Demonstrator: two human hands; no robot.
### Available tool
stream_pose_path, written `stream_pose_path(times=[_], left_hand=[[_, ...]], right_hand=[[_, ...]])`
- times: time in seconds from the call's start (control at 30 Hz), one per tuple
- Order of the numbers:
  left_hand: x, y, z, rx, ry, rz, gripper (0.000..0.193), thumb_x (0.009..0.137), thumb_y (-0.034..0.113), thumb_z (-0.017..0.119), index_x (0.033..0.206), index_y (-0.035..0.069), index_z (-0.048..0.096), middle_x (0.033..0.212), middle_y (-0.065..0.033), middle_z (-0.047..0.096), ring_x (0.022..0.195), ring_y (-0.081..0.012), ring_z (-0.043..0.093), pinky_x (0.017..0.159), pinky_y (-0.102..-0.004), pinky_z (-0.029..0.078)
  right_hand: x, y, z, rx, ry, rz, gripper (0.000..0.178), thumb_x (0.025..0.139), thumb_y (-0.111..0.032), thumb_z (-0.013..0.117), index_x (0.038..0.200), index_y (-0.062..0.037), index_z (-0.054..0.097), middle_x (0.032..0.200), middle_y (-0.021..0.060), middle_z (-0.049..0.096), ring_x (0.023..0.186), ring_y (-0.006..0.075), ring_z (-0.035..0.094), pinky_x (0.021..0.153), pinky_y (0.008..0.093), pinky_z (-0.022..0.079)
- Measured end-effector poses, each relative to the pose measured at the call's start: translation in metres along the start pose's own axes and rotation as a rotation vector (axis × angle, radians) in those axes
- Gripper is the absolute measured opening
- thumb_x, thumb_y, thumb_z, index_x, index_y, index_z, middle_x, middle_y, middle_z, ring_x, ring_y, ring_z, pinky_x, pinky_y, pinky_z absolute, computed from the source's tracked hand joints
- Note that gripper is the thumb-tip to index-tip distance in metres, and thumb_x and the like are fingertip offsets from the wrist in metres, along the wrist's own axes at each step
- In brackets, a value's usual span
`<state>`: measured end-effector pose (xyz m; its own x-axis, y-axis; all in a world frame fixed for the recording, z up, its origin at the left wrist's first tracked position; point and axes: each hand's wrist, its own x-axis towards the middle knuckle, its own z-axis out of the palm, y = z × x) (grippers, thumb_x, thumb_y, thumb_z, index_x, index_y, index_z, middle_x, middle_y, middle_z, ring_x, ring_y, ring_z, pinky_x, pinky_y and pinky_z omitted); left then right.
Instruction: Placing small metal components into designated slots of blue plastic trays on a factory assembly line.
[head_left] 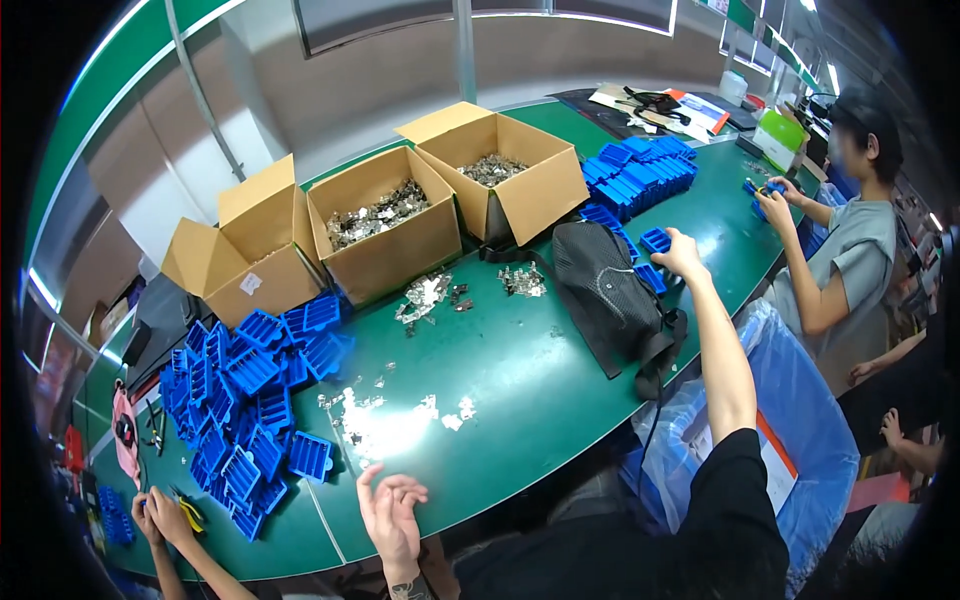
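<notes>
We judge the work to be midway: blue trays stand in rows at the far right, while a loose heap of trays lies at the left, and plenty of metal pieces remain in the middle carton. We cannot tell whether any tray is finished.

Our right hand is at a small blue plastic tray, beyond the black bag on the tabletop. Its fingers touch the tray's right end; whether they clamp it, we cannot tell. The tray's ribbed face points up, its long axis seemingly left to right. Our left hand holds nothing, fingers apart and loosely curled.
</notes>
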<state>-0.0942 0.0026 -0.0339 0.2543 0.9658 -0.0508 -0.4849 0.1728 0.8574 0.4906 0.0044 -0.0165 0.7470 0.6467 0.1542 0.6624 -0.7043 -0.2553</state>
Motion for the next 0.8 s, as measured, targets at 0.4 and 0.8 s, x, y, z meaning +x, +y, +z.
stream_pose_path(times=[0.4,0.8], left_hand=[[-0.003,-0.001,0.005,-0.117,-0.095,-0.051,0.040,0.090,0.023,0.047,0.122,0.002,0.034,0.093,-0.0192,0.056,0.082,-0.0303,0.057,0.071,-0.0382,0.047],[-0.012,-0.003,0.000,-0.593,-0.118,-0.205,0.063,0.087,0.054,0.036,0.134,0.011,0.029,0.114,-0.0172,0.049,0.100,-0.0315,0.054,0.086,-0.0487,0.045]], right_hand=[[-0.175,-0.184,-0.092,0.591,-0.155,-1.076,0.064,0.060,-0.016,0.074,0.118,-0.0034,0.051,0.118,0.0141,0.053,0.107,0.0287,0.052,0.090,0.0377,0.042],[-0.293,-0.275,-0.003,0.677,-0.503,-1.423,0.044,0.069,-0.032,0.072,0.105,-0.0116,0.057,0.121,0.0129,0.046,0.112,0.0321,0.043,0.091,0.0444,0.036]])
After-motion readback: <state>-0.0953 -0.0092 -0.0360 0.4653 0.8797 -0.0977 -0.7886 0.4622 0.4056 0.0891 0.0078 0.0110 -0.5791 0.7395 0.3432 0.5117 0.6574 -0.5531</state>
